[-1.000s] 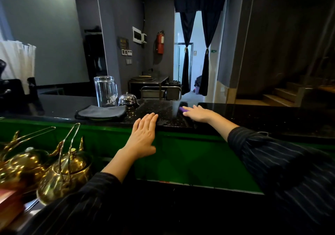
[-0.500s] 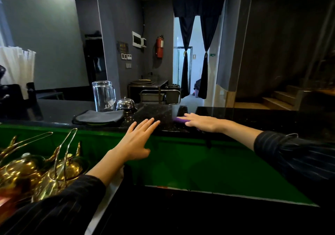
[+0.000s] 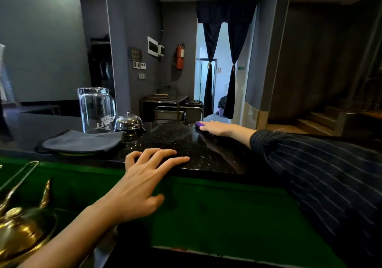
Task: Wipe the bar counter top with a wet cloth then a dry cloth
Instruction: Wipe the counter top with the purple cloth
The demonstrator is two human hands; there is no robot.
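The black speckled bar counter top (image 3: 177, 143) runs across the middle of the view above a green front panel. My right hand (image 3: 217, 127) lies flat at the counter's far edge, pressing on a purple cloth (image 3: 199, 124) that shows only as a small corner beyond my fingers. My left hand (image 3: 144, 176) rests on the near edge with fingers spread and nothing in it. A folded grey cloth (image 3: 82, 141) lies on the counter to the left, untouched.
An upturned glass mug (image 3: 96, 109) and a silver call bell (image 3: 128, 122) stand behind the grey cloth. Brass teapots (image 3: 18, 226) sit at the lower left below the counter. Beyond the counter are a metal trolley (image 3: 177, 113), a curtained doorway and steps at the right.
My right hand slid the purple cloth away to the counter's far edge. My left hand settled its fingers onto the near edge. My head moved closer and to the right.
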